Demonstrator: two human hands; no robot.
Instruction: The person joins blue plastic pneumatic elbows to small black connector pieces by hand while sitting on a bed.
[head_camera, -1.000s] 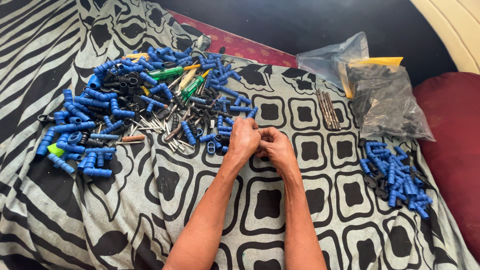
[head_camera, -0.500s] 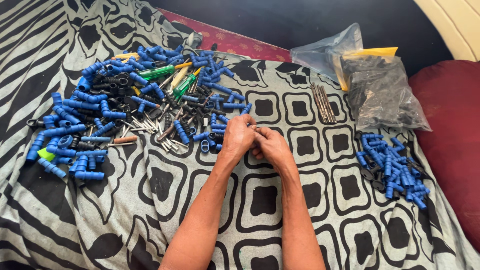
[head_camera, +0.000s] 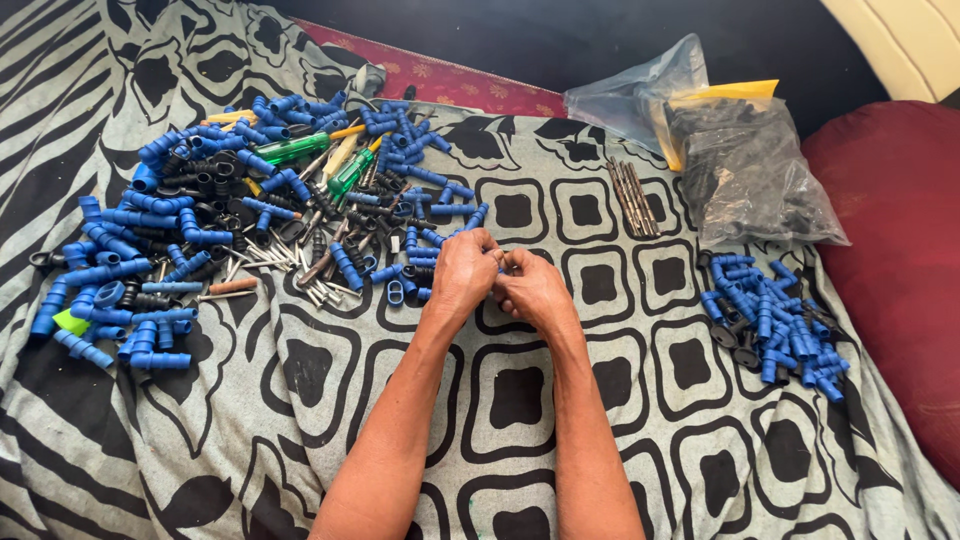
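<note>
My left hand (head_camera: 462, 275) and my right hand (head_camera: 535, 290) meet at the middle of the patterned cloth, fingertips pressed together. They pinch a small blue fitting (head_camera: 498, 260), of which only a sliver shows between the fingers. The hands sit at the right edge of a large heap of blue and black plastic fittings (head_camera: 200, 230). A couple of loose blue fittings (head_camera: 395, 290) lie just left of my left hand.
Green-handled tools (head_camera: 290, 150) and metal pins lie in the big heap. A bundle of thin metal rods (head_camera: 630, 195) lies behind my hands. Clear plastic bags (head_camera: 745, 175) of dark parts sit at back right, above a smaller heap of blue fittings (head_camera: 775, 325). A red cushion (head_camera: 900, 250) borders the right.
My hands stay pressed together with small finger movements. The view has shifted, so everything sits slightly further left and higher in the frame.
</note>
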